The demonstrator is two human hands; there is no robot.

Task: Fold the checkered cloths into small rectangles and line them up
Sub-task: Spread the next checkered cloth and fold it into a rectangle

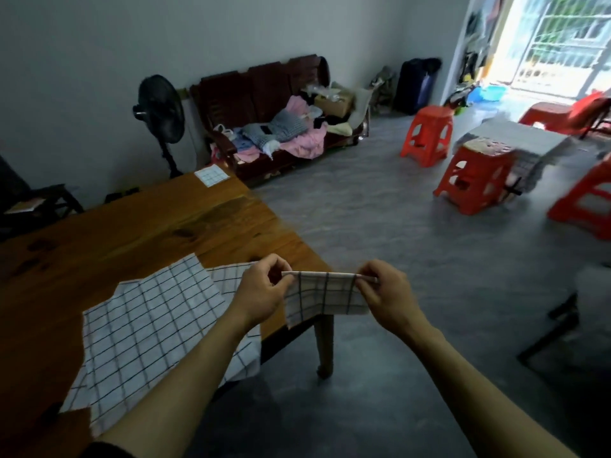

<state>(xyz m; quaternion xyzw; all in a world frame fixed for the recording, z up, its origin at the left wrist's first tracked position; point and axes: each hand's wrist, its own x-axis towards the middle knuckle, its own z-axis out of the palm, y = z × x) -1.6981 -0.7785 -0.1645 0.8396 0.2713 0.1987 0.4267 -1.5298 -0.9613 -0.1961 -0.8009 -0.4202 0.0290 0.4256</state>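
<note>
Folded cloth (325, 297) (taut) between hands (330, 289)

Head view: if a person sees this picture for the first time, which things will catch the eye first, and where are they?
Low in the middle, the left hand and right hand pinch the top corners of a small folded checkered cloth, held in the air past the table corner. To its left, larger checkered cloths lie spread on the wooden table. At the right, bright red stools stand on the grey floor.
</note>
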